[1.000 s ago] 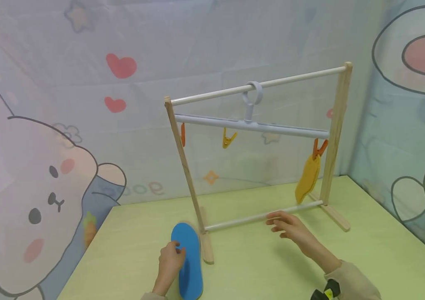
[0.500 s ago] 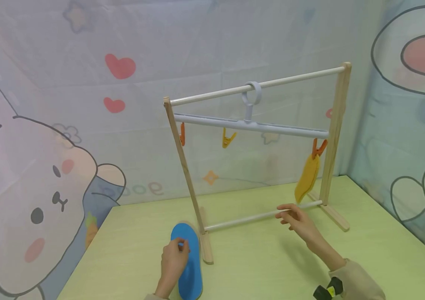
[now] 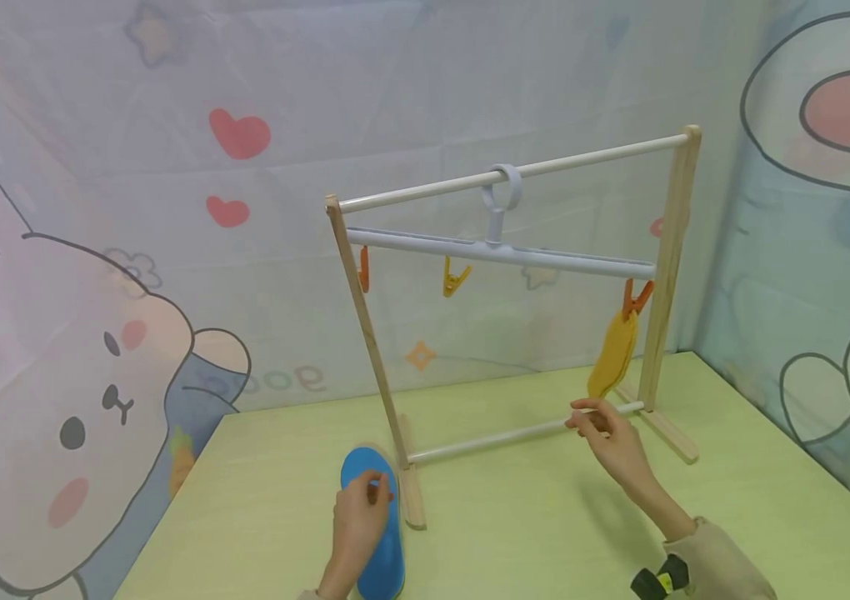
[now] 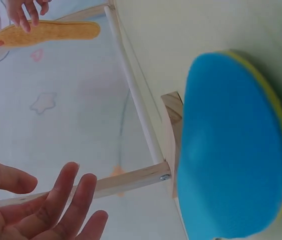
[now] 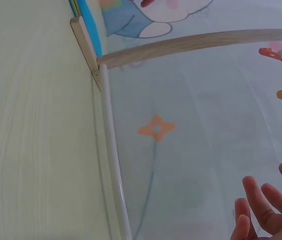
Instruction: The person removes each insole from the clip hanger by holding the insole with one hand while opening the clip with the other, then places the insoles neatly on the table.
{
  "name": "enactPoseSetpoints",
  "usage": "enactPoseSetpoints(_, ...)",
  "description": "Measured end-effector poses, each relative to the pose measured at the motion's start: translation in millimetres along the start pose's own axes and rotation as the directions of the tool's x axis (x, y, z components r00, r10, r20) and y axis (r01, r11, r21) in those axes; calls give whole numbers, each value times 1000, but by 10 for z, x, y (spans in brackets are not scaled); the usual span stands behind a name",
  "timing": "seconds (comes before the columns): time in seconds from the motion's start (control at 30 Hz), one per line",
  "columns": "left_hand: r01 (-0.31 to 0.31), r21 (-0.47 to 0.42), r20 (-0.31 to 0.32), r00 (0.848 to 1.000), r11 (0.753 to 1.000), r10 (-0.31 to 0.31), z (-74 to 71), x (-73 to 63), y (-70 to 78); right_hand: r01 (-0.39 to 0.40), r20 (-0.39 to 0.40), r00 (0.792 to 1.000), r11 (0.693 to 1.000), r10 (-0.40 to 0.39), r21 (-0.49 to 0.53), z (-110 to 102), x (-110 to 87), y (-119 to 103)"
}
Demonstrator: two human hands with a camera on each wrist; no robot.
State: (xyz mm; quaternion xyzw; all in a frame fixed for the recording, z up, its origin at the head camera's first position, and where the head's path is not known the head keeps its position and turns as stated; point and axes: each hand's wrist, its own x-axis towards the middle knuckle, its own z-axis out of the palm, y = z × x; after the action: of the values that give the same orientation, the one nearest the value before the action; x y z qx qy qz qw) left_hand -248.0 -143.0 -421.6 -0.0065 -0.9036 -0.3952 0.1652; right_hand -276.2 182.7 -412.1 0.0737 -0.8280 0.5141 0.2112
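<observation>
My left hand (image 3: 357, 517) hovers over a blue insole (image 3: 383, 557) on the table, left of the rack. Its fingers are loosely bent and hold nothing; in the left wrist view the hand and the insole (image 4: 233, 150) are apart. A yellow insole (image 3: 612, 354) hangs from an orange clothespin (image 3: 637, 298) at the hanger's right end. Just below it is my right hand (image 3: 614, 442), relaxed and with nothing in the fingers. In the right wrist view the right hand (image 5: 273, 215) has its fingers spread from the thumb.
A white hanger (image 3: 500, 250) hangs by its ring from the top bar (image 3: 605, 157) of a wooden rack. A yellow clothespin (image 3: 453, 279) and another orange clothespin (image 3: 364, 271) hang from it. The rack's lower bar (image 3: 488, 442) runs low across the pale green table (image 3: 282, 467).
My right hand has moved right and slightly up, closer to the yellow insole's lower end. My left hand has shifted a little to the right over the blue insole.
</observation>
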Motion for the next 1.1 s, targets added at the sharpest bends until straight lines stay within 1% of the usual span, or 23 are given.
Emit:
enactPoseSetpoints(0.07, -23, -5, 0, 1000, 1000, 23, 3, -12, 18, 52, -59, 997, 998, -55, -39, -3, 5, 8)
enactPoseSetpoints(0.17, -41, -13, 5, 999, 999, 41, 14, -28, 54, 111, -148, 981, 990, -123, -89, -4, 29, 15)
enactPoseSetpoints(0.3, -49, -22, 6, 999, 999, 50, 37, -42, 97, 145, -232, 957, 980, -174, -137, -8, 73, 7)
enactPoseSetpoints(0.43, -78, -47, 26, 997, 996, 79, 61, -51, 110, 167, -276, 938, 971, -210, -173, -18, 108, -5)
enactPoseSetpoints(0.53, -120, -62, 42, 992, 991, 123, 79, -53, 110, 191, -304, 921, 963, -243, -191, -30, 126, -13)
enactPoseSetpoints(0.6, -144, -66, 46, 988, 987, 148, 91, -55, 111, 218, -330, 903, 955, -276, -200, -42, 142, -19)
enactPoseSetpoints(0.63, -154, -66, 49, 986, 986, 158, 96, -57, 111, 236, -346, 890, 949, -298, -210, -49, 154, -22)
enactPoseSetpoints(0.7, -169, -61, 51, 984, 984, 173, 104, -64, 113, 269, -381, 860, 936, -340, -229, -65, 181, -32)
enactPoseSetpoints(0.8, -181, -50, 59, 981, 982, 184, 112, -73, 115, 323, -431, 808, 914, -401, -246, -98, 236, -52)
enactPoseSetpoints(0.9, -180, -45, 64, 981, 983, 183, 116, -77, 125, 360, -467, 771, 901, -434, -243, -141, 294, -76)
enactPoseSetpoints(0.97, -182, -40, 60, 981, 983, 184, 123, -80, 130, 380, -481, 752, 893, -450, -241, -169, 328, -89)
enactPoseSetpoints(1.1, -197, -35, 40, 979, 980, 198, 146, -97, 144, 388, -505, 730, 888, -460, -248, -222, 382, -121)
